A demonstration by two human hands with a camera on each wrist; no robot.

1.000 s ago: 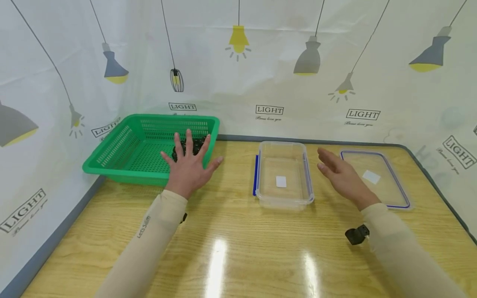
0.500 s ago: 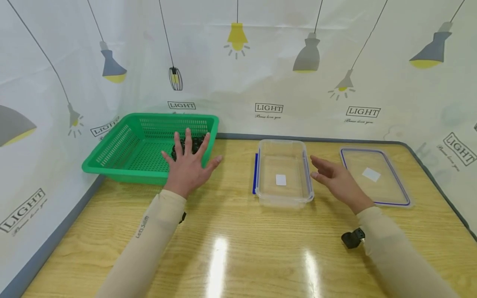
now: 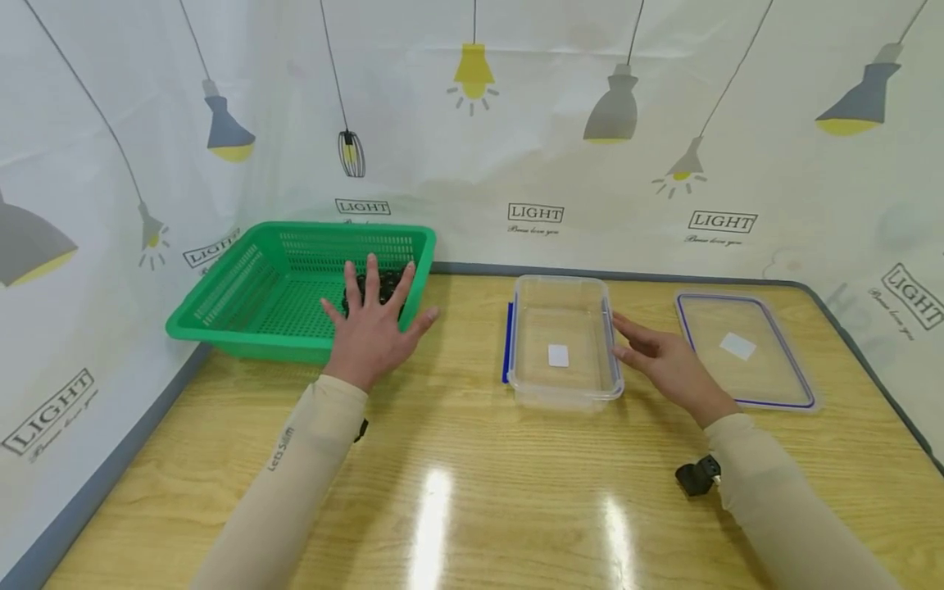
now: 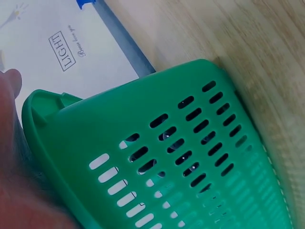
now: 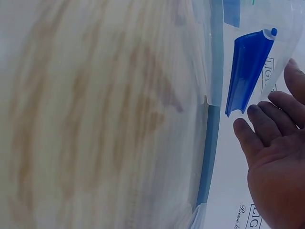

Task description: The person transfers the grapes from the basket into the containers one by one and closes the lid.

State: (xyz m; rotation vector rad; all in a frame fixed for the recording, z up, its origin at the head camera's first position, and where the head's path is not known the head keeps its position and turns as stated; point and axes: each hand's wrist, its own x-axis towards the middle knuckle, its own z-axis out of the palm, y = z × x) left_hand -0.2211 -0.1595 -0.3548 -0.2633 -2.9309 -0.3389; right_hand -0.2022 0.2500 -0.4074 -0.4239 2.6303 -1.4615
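Note:
In the head view, my left hand is spread, palm down, over the near right part of a green plastic basket. Several shiny black round things show between its fingers; their kind is unclear, and the hand hides part of them. My right hand is beside a clear lidless food container, fingers reaching its right rim; I cannot tell if they touch it. In the right wrist view, that hand's lightly bent fingers are next to a blue latch on the container.
A clear lid with a blue seal lies flat right of the container, partly behind the right hand. All stands on a wooden table. A printed backdrop rises behind and at both sides.
My right hand has moved left, from above the gap near the lid to the container's right rim. The left hand stays spread over the basket.

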